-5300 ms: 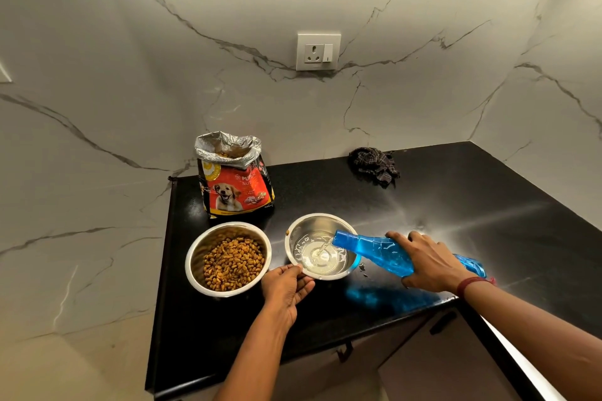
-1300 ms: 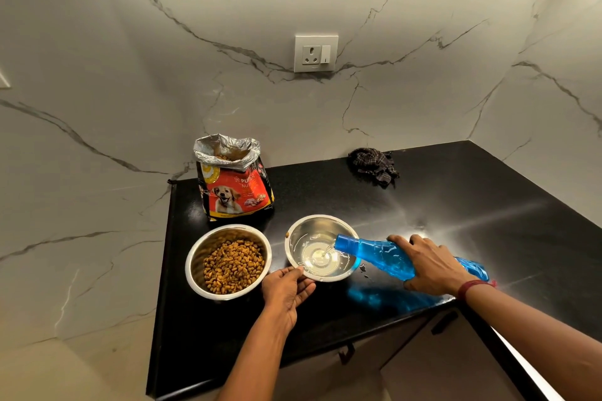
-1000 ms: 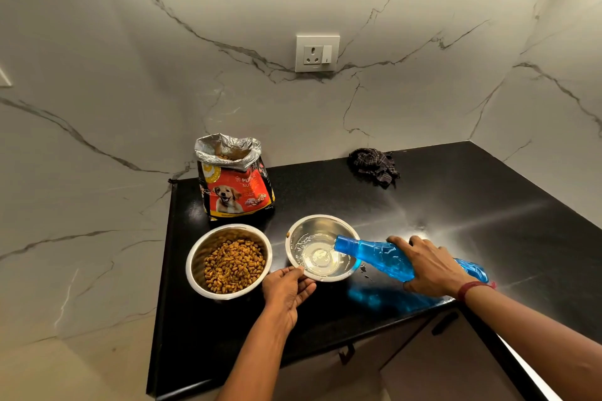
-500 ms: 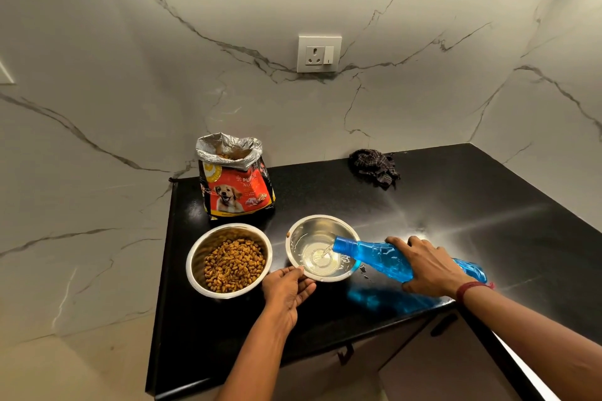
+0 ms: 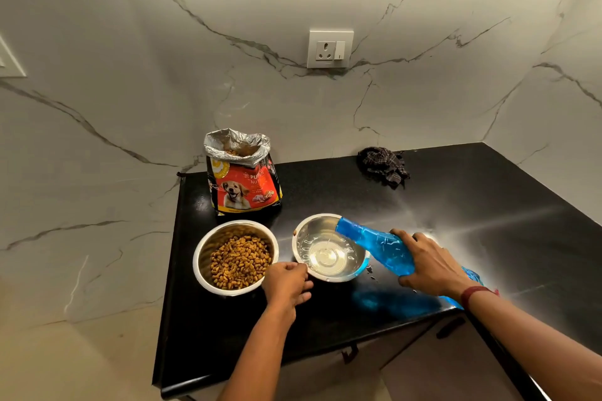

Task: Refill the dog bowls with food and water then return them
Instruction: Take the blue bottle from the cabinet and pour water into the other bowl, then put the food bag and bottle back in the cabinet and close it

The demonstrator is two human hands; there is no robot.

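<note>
Gripping the blue bottle (image 5: 378, 246) round its middle, the right hand (image 5: 430, 262) holds it off the counter, lying nearly level, with its open mouth over the far right rim of the water bowl (image 5: 299, 239). Fingers and thumb of the left hand (image 5: 286, 283) are curled onto the near left rim of that same bowl, in the gap between the two bowls.

White marble wall (image 5: 130, 91) with grey veins fills the upper part of the view. Below it runs the black counter (image 5: 505, 205), glossy, with a blue reflection under the bottle and a few drops just right of the water bowl.

At the back left of the counter stands the dog food bag (image 5: 244, 185), upright, red and black with a dog's picture, its foil top open. Just in front of it sits the food bowl (image 5: 199, 257), steel, holding brown kibble (image 5: 239, 262) heaped toward the near side. The water bowl stands just to its right; whether the two touch cannot be told. Clear water lies in its bottom, with small bubbles round the edge.

A crumpled dark checked cloth (image 5: 382, 166) lies at the back by the wall, well apart from the bowls. A white socket (image 5: 329, 49) is set in the wall above. A red band (image 5: 472, 295) circles the right wrist
</note>
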